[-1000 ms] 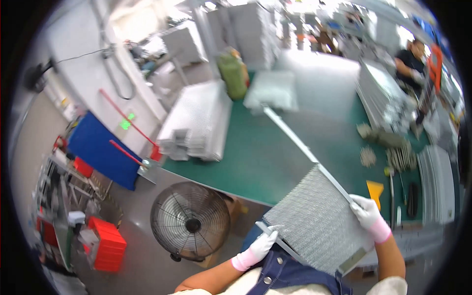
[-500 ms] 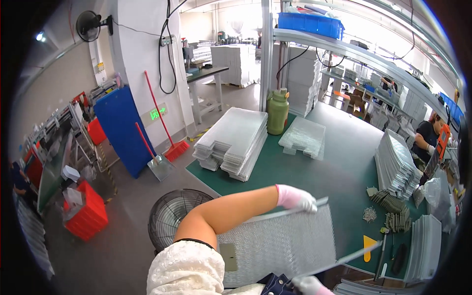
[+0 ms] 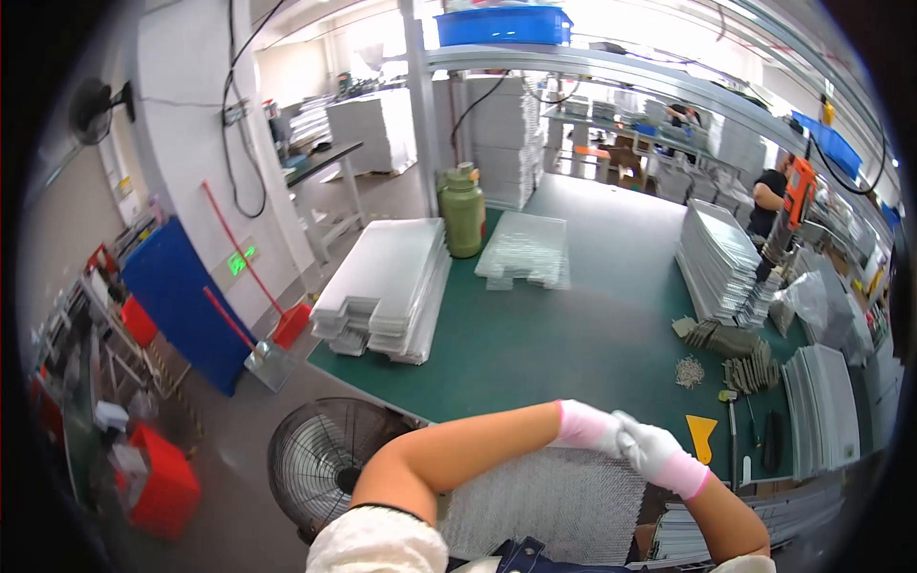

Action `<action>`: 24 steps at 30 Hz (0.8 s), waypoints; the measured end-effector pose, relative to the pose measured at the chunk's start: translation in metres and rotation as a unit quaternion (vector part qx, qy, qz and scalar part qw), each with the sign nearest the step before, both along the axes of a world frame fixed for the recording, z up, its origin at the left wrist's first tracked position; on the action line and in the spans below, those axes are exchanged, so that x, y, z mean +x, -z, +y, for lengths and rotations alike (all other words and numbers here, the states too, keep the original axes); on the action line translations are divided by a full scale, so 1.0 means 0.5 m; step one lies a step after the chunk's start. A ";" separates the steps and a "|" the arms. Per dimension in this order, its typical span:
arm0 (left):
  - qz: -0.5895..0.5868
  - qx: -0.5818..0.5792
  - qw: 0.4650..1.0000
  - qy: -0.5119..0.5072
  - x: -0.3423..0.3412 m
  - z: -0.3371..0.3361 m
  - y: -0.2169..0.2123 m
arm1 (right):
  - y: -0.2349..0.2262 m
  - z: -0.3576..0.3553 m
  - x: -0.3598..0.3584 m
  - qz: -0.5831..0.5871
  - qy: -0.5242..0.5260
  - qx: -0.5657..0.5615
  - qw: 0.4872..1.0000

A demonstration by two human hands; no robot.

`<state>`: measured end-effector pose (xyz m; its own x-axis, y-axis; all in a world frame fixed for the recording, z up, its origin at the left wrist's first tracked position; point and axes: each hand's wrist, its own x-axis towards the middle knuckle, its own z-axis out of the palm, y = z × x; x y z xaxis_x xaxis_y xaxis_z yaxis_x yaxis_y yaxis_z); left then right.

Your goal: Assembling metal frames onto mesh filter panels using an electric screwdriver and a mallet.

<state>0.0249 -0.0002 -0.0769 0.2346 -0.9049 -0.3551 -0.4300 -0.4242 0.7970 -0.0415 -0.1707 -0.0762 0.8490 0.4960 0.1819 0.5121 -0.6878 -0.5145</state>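
In front of me lies a grey, fine-textured mesh panel (image 3: 544,506), close to my body at the table's near edge. My left hand (image 3: 592,429), in a white glove with a pink cuff, reaches across to the panel's far right corner. There it meets my right hand (image 3: 661,456), gloved the same way, coming in from the right. The fingers of both are closed and pressed together, overlapping above that corner. What they grip between them is hidden.
Stacked white panels (image 3: 387,277) stand at the table's left, near a green canister (image 3: 463,215) and clear sheets (image 3: 523,246). Rightward lie a yellow scraper (image 3: 701,435), a hammer (image 3: 734,430), grey-green pieces (image 3: 750,368) and more panels (image 3: 718,263). A floor fan (image 3: 330,468) is left.
My right hand has risen from the panel's near edge to meet my left at the far right corner. My left hand has shifted slightly. Pale strips seen along the panel's edges no longer show.
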 end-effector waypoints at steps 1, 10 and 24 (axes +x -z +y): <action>-0.019 0.038 0.999 -0.014 -0.009 0.017 -0.029 | -0.017 -0.010 0.003 0.048 -0.035 -0.057 0.997; -0.032 0.084 0.969 -0.228 -0.034 0.220 -0.052 | -0.066 -0.033 0.033 0.129 -0.062 -0.138 0.980; 0.017 0.114 0.973 -0.198 -0.032 0.197 -0.053 | -0.071 -0.025 0.021 0.260 -0.051 -0.098 0.959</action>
